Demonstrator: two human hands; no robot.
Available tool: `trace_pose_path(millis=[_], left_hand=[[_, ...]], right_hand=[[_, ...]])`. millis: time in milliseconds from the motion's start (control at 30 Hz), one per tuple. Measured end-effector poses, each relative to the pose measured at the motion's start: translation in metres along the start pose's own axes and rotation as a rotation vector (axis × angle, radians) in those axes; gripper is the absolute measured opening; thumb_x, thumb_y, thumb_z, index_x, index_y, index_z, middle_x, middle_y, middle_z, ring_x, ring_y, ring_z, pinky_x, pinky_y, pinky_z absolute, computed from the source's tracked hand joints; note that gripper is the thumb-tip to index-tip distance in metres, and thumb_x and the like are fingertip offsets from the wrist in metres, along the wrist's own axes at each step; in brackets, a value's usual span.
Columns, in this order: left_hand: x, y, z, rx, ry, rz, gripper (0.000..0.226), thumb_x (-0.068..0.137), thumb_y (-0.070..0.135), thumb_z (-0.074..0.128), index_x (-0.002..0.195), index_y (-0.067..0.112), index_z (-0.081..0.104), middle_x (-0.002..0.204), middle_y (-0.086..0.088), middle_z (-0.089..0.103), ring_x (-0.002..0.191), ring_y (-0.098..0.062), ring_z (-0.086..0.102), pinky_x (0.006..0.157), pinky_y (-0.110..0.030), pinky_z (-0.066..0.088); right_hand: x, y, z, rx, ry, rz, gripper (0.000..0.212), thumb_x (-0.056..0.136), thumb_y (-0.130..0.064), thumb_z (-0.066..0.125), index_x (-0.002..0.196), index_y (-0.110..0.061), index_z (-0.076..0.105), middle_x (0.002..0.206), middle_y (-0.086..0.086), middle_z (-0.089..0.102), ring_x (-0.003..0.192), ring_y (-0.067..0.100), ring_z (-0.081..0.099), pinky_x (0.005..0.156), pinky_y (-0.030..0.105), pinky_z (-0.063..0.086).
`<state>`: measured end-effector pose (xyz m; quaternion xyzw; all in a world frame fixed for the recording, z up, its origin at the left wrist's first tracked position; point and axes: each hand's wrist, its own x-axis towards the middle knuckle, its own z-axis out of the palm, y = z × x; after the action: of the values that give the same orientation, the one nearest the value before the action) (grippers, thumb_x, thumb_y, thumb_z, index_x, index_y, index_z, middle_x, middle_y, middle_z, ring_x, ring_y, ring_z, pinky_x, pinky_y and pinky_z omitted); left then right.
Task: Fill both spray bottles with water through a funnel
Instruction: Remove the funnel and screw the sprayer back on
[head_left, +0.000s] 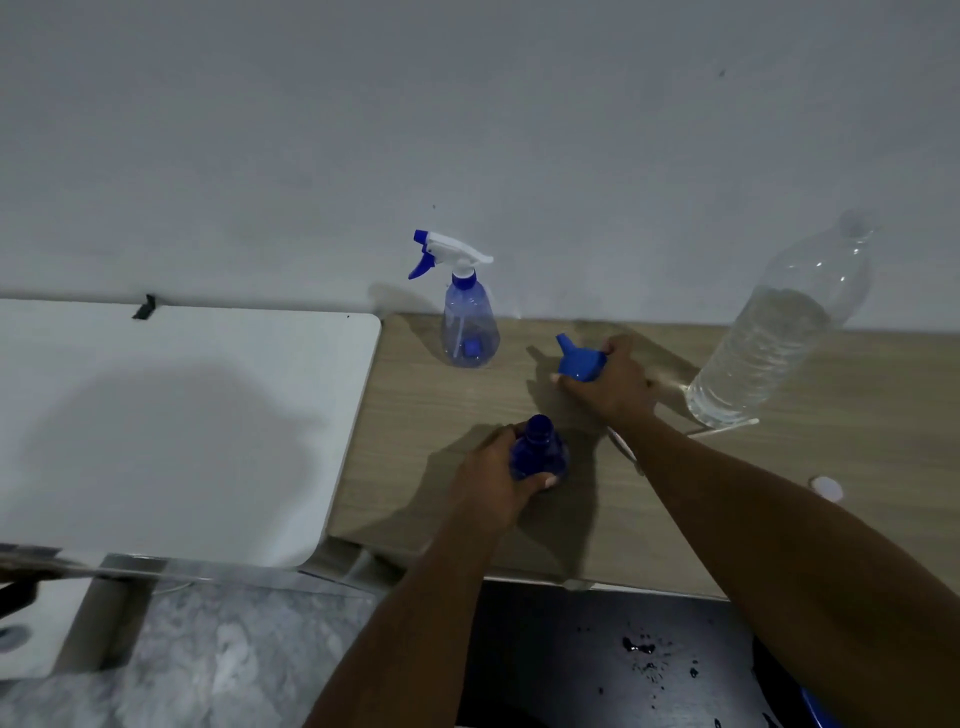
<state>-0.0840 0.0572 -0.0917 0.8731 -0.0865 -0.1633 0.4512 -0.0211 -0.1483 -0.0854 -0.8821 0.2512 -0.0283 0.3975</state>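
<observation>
Spray bottle with the trigger head (470, 322) first: you have it standing upright at the back of the wooden table (415, 405), against the wall, white-and-blue sprayer on, nozzle facing left. I'll place everything else from that one

Agreed. Your open spray bottle (537, 449), the dark blue one with a bare neck, stands nearer you than the trigger bottle and a little to its right. Your left hand (493, 478) grips its body, fingers curled round the far side, thumb wrapped across the near side

And your right hand (615, 382) is just to the right of the trigger bottle, fingers closed together round the wide end of the blue funnel (579, 358). Its spout tilts up and back toward the trigger bottle, apart from it

Does the funnel touch the table under your hand? I cannot tell

Nor can I. Well to the right of the trigger bottle you have the clear water bottle (779, 332), standing, neck uncapped, water filling its lower part

A white cap (826, 488) lies on the wood far right of the trigger bottle and nearer you, apart from the water bottle. Left of the trigger bottle, a white tabletop (182, 415) butts against the wooden one
</observation>
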Motion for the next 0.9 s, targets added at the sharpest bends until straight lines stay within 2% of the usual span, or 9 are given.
trace_pose_path(millis=[67,133,300,400,533,633,733,833,900], left_hand=[[0.0,-0.001,-0.001,0.008,0.001,-0.002,0.07,0.072,0.041,0.084,0.134,0.027,0.052,0.125,0.004,0.065,0.111,-0.016,0.061,0.098,-0.038,0.049],[-0.001,-0.002,-0.002,-0.007,0.007,0.013,0.071,0.071,0.042,0.084,0.134,0.029,0.052,0.124,0.005,0.065,0.11,-0.014,0.061,0.097,-0.036,0.049],[-0.001,-0.004,-0.002,-0.008,0.02,0.02,0.072,0.067,0.047,0.084,0.131,0.032,0.054,0.121,0.007,0.066,0.106,-0.012,0.063,0.093,-0.036,0.052],[-0.001,-0.004,-0.002,-0.037,0.035,0.034,0.07,0.066,0.045,0.084,0.129,0.032,0.055,0.117,0.008,0.068,0.103,-0.012,0.065,0.092,-0.039,0.053],[-0.003,-0.001,0.003,-0.06,0.041,0.062,0.058,0.076,0.035,0.081,0.128,0.03,0.054,0.115,0.009,0.067,0.103,-0.011,0.063,0.088,-0.028,0.048],[-0.006,0.004,0.01,-0.025,0.071,0.102,0.051,0.082,0.033,0.076,0.127,0.025,0.053,0.115,0.009,0.063,0.103,-0.009,0.06,0.085,-0.025,0.041],[-0.008,0.008,0.019,-0.007,0.114,0.116,0.052,0.083,0.03,0.075,0.129,0.021,0.053,0.121,0.005,0.061,0.107,-0.014,0.059,0.089,-0.028,0.042],[-0.01,0.013,0.028,0.046,0.129,0.141,0.052,0.084,0.031,0.074,0.131,0.021,0.052,0.124,0.006,0.059,0.108,-0.012,0.058,0.088,-0.024,0.04],[-0.011,0.015,0.033,0.058,0.128,0.133,0.054,0.084,0.033,0.074,0.131,0.023,0.051,0.125,0.007,0.06,0.109,-0.012,0.059,0.09,-0.027,0.043]], right_hand=[[-0.004,0.008,0.004,-0.153,0.004,-0.011,0.073,0.064,-0.061,0.081,0.112,-0.024,0.041,0.107,0.001,0.058,0.096,0.023,0.058,0.085,0.042,0.045],[-0.007,0.014,0.005,-0.293,-0.005,-0.03,0.069,0.065,-0.062,0.08,0.112,-0.023,0.047,0.111,0.002,0.06,0.104,0.025,0.058,0.088,0.043,0.036],[-0.014,0.03,0.005,-0.424,-0.039,-0.096,0.066,0.066,-0.069,0.073,0.112,-0.027,0.051,0.117,0.0,0.06,0.115,0.024,0.054,0.097,0.048,0.034],[-0.021,0.028,-0.005,-0.388,0.025,-0.135,0.067,0.067,-0.068,0.072,0.114,-0.026,0.052,0.121,0.001,0.059,0.118,0.024,0.052,0.099,0.049,0.036],[-0.045,0.039,-0.038,-0.173,0.213,-0.245,0.042,0.082,-0.048,0.07,0.108,-0.017,0.06,0.111,0.005,0.063,0.108,0.029,0.057,0.09,0.044,0.044],[-0.066,0.069,-0.069,-0.215,0.267,-0.216,0.03,0.082,-0.03,0.072,0.104,-0.013,0.063,0.103,0.009,0.064,0.101,0.031,0.057,0.084,0.045,0.049],[-0.08,0.1,-0.095,-0.483,0.209,-0.16,0.039,0.082,-0.025,0.072,0.118,-0.014,0.063,0.119,0.013,0.063,0.11,0.035,0.054,0.087,0.046,0.047],[-0.088,0.114,-0.107,-0.721,0.052,-0.29,0.056,0.079,-0.024,0.07,0.134,-0.02,0.056,0.137,0.008,0.056,0.123,0.032,0.049,0.095,0.046,0.043],[-0.087,0.107,-0.104,-0.783,-0.01,-0.397,0.062,0.078,-0.029,0.068,0.137,-0.024,0.053,0.143,0.004,0.053,0.127,0.029,0.048,0.097,0.045,0.042]])
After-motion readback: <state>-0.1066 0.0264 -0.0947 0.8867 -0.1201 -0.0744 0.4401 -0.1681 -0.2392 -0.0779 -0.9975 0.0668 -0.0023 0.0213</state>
